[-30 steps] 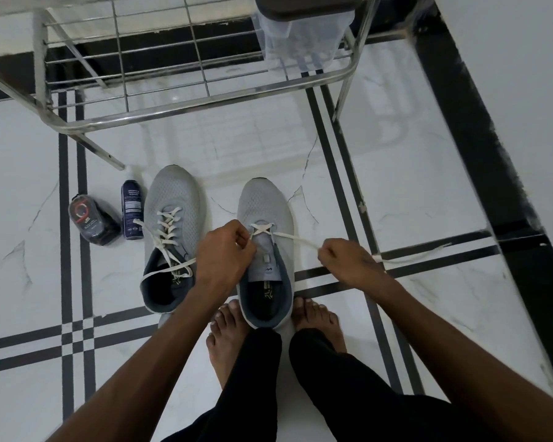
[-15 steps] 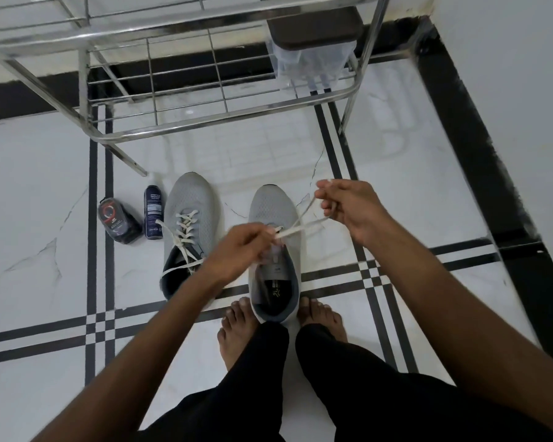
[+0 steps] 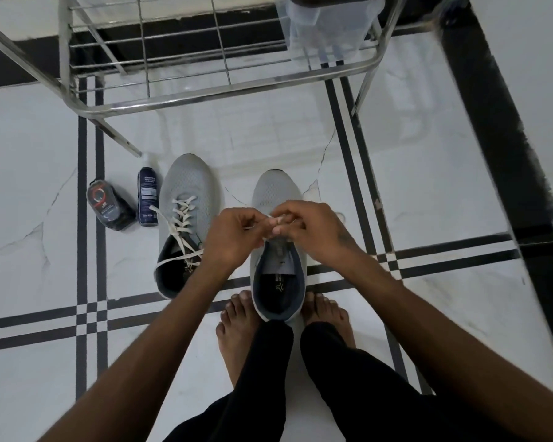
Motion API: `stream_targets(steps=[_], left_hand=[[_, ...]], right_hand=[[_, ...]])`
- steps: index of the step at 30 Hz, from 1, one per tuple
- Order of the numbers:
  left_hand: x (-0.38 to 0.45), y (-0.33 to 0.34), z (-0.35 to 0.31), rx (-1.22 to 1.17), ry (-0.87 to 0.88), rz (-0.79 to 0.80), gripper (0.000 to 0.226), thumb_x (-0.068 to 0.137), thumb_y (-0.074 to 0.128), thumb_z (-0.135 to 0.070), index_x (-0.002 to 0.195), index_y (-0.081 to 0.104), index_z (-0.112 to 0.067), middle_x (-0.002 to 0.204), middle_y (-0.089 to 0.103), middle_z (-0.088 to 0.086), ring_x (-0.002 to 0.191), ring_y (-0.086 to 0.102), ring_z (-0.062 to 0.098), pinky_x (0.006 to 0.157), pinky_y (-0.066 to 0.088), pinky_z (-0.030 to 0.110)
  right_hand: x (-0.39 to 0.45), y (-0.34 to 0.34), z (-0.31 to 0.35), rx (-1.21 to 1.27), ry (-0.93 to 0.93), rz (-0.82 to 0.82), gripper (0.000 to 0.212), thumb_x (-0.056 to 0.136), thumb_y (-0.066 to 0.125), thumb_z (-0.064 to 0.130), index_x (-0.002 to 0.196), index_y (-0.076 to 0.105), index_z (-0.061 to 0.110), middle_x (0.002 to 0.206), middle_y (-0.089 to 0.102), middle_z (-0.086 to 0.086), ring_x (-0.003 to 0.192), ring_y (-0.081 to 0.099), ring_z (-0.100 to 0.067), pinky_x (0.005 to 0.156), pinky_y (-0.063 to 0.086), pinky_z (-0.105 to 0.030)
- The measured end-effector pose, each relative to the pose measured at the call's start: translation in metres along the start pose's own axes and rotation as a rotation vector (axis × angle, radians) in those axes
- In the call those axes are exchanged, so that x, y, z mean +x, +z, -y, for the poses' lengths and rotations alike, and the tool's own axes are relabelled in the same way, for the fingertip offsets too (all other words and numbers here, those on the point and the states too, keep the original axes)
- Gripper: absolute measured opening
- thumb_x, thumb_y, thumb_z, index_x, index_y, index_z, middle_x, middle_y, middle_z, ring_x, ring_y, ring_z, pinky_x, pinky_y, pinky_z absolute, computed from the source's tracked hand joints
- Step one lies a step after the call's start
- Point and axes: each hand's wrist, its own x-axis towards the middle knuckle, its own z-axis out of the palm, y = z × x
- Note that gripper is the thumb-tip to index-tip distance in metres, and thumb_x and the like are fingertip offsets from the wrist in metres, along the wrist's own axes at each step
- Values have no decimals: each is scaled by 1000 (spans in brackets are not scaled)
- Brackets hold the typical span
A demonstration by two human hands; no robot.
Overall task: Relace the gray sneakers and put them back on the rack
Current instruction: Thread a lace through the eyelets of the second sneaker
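Rack [image 3: 224,92] at 12 o'clock: shiny bare metal tube and wire. Floor [image 3: 428,173]: glossy white marble-look tile, black inlay strips. Sneakers [image 3: 186,183]: matt gray knit mesh, flat cloth laces [image 3: 181,215]. Bottle [image 3: 147,200] at 9 o'clock: dark, smooth plastic.

My hands [image 3: 237,234] [image 3: 313,231] meet over the right sneaker [image 3: 276,250], btwn my feet; left sneaker [image 3: 186,224] beside it, two bottles [image 3: 147,200] further left, rack [image 3: 224,90] behind.
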Motion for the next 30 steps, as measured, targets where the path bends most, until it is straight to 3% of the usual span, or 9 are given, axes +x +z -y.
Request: stream_targets(steps=[2,4,7,10,15,18,22,30], left_hand=[[-4,0,10,36,-26,-31,22,89,69,-42,92,73,-20,77,74,-3,68,71,13,72,61,41],[-10,0,18,217,-43,-24,35,80,74,-52,102,70,-25,86,72,-10,74,69,7,72,58,32],[-14,5,27,357,-34,-22,36,79,79,-38,110,71,-23,94,71,-10,77,67,3,75,54,23],[-9,6,28,336,-50,-50,29,85,71,-28,113,72,-21,98,73,-8,80,67,2,68,48,10],[-9,3,39,54,-170,-20,25,89,71,-27,113,73,-20,93,74,0,84,71,14,76,58,30],[-8,2,41,3,-166,-38,21,90,69,-25,110,75,-23,82,74,-5,75,69,11,68,55,27],[-8,4,40,-13,-151,-30,23,92,63,-14,109,76,-22,78,73,-5,65,62,2,65,50,22],[-8,2,43,-68,-153,-11,27,92,60,-11,112,75,-21,89,76,-3,78,68,9,76,58,30]], right_hand=[[5,-1,-11,-33,11,-89,15,91,70,18,105,75,21,96,73,7,86,65,-8,77,53,-27],[8,1,-18,-53,12,-94,20,93,67,17,111,76,23,104,74,7,90,64,-7,81,52,-23],[10,9,-22,-42,41,-80,21,94,64,14,110,77,19,110,73,7,92,59,-1,78,41,-4],[13,17,-22,-18,77,-80,15,88,69,13,98,79,17,99,75,7,90,62,-1,77,43,-7],[14,26,-17,-42,37,-6,6,82,78,12,84,73,15,83,71,9,79,62,2,69,47,-13],[14,29,-21,-24,30,-64,10,80,73,10,86,71,18,82,71,8,79,64,-4,71,53,-22],[13,31,-23,-52,36,-79,23,85,67,13,102,78,22,95,74,8,87,64,-6,80,52,-20],[15,42,-19,-147,49,-100,11,87,70,21,93,79,20,89,75,6,81,65,-10,74,52,-26]])
